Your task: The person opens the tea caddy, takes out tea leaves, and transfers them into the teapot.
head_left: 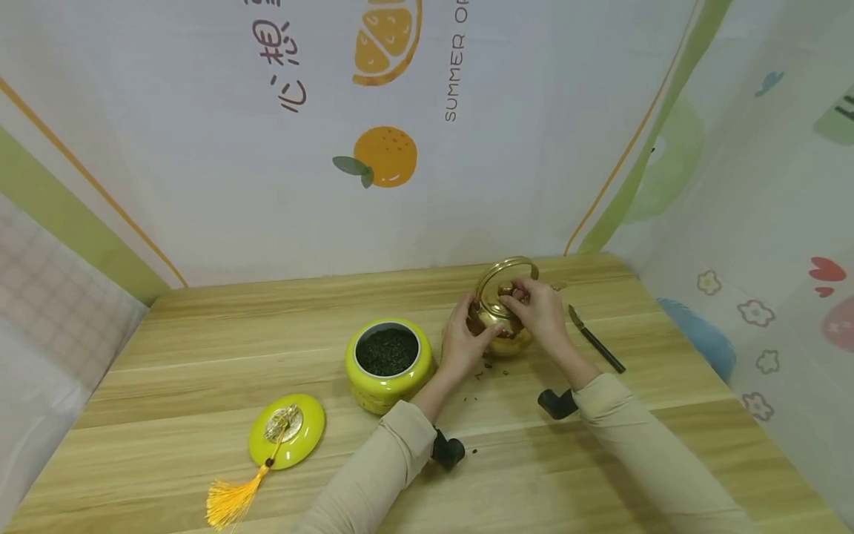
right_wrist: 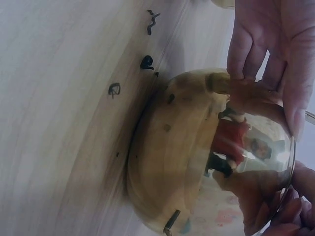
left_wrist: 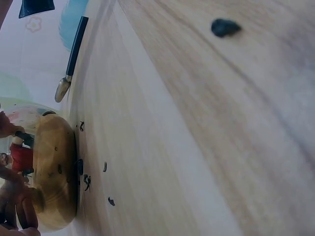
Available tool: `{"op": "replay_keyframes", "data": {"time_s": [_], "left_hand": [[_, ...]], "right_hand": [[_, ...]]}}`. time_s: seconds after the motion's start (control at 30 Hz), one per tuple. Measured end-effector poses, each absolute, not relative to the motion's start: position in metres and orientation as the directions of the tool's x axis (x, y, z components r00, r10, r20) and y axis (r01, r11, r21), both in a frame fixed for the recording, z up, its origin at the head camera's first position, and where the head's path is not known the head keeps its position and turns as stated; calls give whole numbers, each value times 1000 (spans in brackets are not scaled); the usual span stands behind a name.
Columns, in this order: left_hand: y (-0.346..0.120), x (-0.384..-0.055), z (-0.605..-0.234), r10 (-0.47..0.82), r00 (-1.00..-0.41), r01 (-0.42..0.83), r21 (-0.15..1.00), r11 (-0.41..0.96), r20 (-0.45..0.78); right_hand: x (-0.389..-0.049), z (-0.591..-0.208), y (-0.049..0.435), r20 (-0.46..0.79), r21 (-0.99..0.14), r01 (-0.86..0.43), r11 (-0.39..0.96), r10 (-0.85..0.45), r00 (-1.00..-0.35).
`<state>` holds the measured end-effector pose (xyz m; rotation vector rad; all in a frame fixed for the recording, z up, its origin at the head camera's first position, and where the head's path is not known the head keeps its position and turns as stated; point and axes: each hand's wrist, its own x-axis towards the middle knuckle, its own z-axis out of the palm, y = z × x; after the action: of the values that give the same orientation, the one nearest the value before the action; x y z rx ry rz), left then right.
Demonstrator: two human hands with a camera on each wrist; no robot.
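Observation:
A shiny brass teapot (head_left: 512, 345) with a hoop handle (head_left: 482, 278) stands on the wooden table. My left hand (head_left: 462, 345) grips its left side, thumb across the front near the lid. From the right, my right hand (head_left: 542, 315) pinches the knob of the teapot's lid (head_left: 492, 308). In the right wrist view, the left hand's fingers (right_wrist: 270, 44) lie against the polished body, and the right fingertips (right_wrist: 290, 209) are at the rim. Left of the teapot, a yellow-green jar (head_left: 373, 400) stands uncovered, holding dark tea leaves (head_left: 388, 351).
The jar's lid (head_left: 305, 443), with an orange tassel (head_left: 232, 502), lies at the front left. A small black-handled scoop (head_left: 600, 347) with a brass tip lies right of the teapot. Several loose tea leaves (left_wrist: 87, 182) are scattered by its base. A printed cloth (head_left: 520, 178) hangs behind the table.

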<state>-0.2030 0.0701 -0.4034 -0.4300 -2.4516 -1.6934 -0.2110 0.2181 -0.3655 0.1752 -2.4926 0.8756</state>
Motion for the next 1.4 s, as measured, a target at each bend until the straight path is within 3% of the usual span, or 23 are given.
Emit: {"op": "replay_keyframes", "data": {"time_s": [0.33, 0.7, 1.07, 1.23, 1.4], "left_hand": [[68, -199, -400, 157, -955, 291, 894, 341, 251], [57, -154, -383, 222, -946, 292, 916, 275, 235], [9, -106, -363, 451, -880, 208, 974, 86, 148], [-24, -95, -360, 464, -869, 227, 972, 66, 171], [-56, -90, -358, 396, -894, 250, 967, 48, 211]], "right_hand": [[-206, -367, 221, 475, -627, -288, 723, 62, -878], [-183, -378, 227, 469, -782, -323, 533, 162, -868], [-176, -366, 199, 510, -806, -476, 353, 6, -860], [-174, -370, 184, 477, -808, -484, 335, -109, -872], [-176, -376, 170, 429, -823, -469, 320, -192, -883]]}}
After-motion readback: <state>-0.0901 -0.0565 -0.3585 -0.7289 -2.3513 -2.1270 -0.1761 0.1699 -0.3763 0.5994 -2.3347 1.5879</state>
